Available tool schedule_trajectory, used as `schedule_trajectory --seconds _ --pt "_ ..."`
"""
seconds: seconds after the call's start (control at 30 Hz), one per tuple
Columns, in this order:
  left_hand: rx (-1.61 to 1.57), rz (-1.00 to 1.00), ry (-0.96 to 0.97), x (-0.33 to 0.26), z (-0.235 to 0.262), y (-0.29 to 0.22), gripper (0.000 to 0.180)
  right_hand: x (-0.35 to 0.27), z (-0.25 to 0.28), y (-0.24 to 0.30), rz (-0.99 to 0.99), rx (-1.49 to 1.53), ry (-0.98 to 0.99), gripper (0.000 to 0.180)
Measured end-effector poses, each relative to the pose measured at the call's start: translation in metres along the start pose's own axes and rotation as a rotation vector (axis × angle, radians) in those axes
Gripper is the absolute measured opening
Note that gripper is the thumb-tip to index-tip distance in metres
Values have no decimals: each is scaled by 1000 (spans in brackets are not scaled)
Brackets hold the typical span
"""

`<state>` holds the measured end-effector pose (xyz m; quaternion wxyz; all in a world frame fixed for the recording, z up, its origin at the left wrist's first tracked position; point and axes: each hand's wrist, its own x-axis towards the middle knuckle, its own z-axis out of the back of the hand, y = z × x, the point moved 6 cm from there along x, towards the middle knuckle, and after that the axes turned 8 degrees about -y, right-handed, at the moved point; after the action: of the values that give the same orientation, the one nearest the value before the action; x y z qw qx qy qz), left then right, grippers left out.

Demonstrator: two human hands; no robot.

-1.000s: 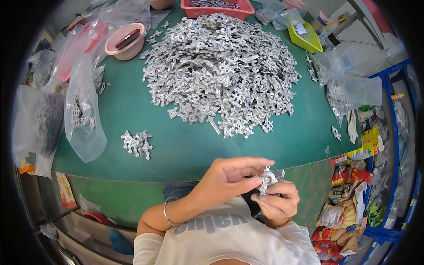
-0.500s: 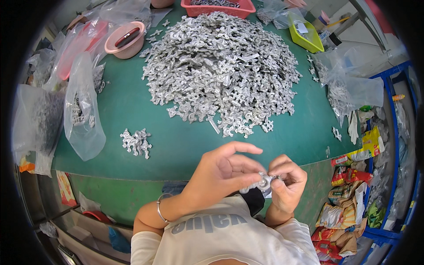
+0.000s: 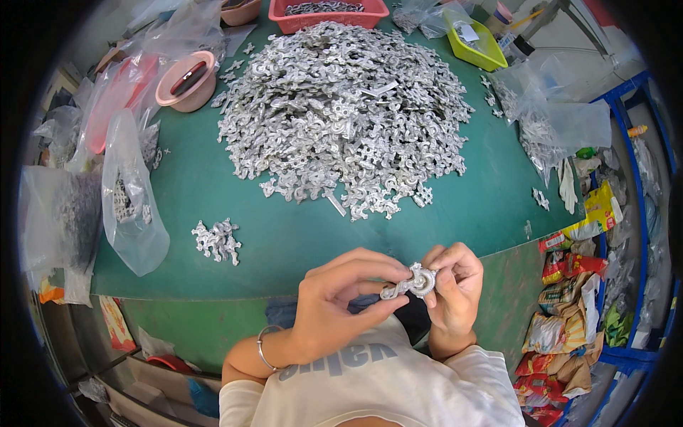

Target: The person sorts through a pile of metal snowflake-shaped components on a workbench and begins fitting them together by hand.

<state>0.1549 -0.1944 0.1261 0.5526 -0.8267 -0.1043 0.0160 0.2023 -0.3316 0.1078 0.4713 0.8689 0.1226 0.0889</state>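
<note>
My left hand (image 3: 340,302) and my right hand (image 3: 452,288) meet just below the near edge of the green table (image 3: 284,235), both pinching one small silvery metal cast part (image 3: 411,282) between their fingertips. The part has a round ring end by my right fingers and an arm toward my left thumb. A metal bangle circles my left wrist. A big heap of the same metal parts (image 3: 341,117) lies on the table beyond my hands. A small cluster of parts (image 3: 217,240) sits apart at the near left.
Clear plastic bags (image 3: 131,203) holding parts hang over the left edge. A pink bowl (image 3: 186,80), a red tray (image 3: 327,11) and a yellow-green tray (image 3: 477,43) stand at the back. More bags (image 3: 562,124) lie right; coloured packets (image 3: 569,299) pile beside the table.
Both hands rose slightly toward the table edge. The part has turned between my fingers, from upright to lying sideways with its ring end facing up.
</note>
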Motion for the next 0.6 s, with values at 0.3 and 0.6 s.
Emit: schedule_trajectory --seconds 0.3,0.6 --pt "-18 -69 66 -5 -3 -1 32 1 -5 -2 -77 53 62 15" --pt "-41 -106 73 -9 -8 -3 35 0 -6 -1 -87 76 47 15"
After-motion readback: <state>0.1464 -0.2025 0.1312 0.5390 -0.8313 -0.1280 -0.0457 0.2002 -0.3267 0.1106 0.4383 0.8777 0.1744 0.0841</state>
